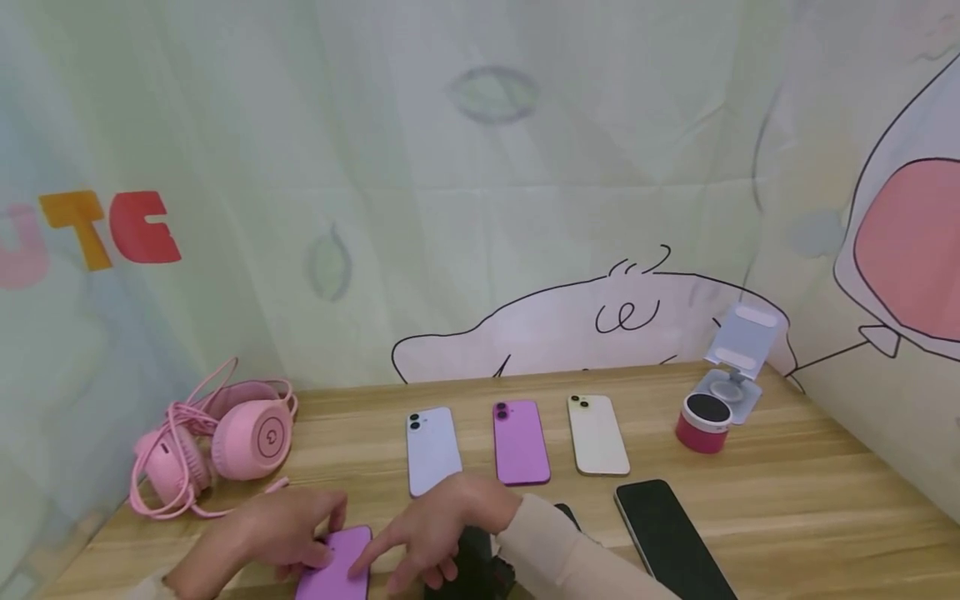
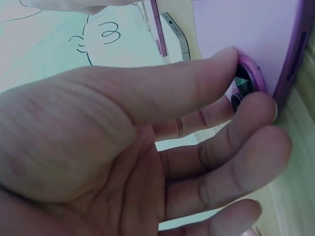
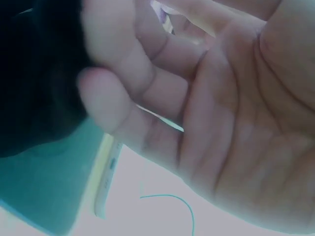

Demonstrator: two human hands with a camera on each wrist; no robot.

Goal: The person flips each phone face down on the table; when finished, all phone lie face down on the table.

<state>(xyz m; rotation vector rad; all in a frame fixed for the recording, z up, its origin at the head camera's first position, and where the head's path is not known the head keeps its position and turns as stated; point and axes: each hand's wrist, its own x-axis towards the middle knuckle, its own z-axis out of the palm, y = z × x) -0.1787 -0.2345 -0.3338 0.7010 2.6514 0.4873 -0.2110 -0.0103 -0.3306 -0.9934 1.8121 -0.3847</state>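
A purple phone (image 1: 333, 575) lies back up at the near left of the table. At its camera end, my left hand (image 1: 288, 525) pinches it between thumb and fingers. The left wrist view shows the thumb (image 2: 187, 86) and a fingertip on either side of the camera lenses (image 2: 243, 78). My right hand (image 1: 438, 533) reaches in from the right, its extended index finger (image 1: 373, 552) touching the phone's back. The other right-hand fingers (image 3: 147, 88) curl loosely and hold nothing. A black phone (image 1: 474, 562) lies beneath the right hand, partly hidden.
Behind stand a light blue phone (image 1: 435, 450), another purple phone (image 1: 522, 446) and a cream phone (image 1: 598, 437) in a row. Pink headphones (image 1: 251, 442) with a cable lie left. A larger black phone (image 1: 675, 542), pink round device (image 1: 703, 429) and folding stand (image 1: 742, 337) are right.
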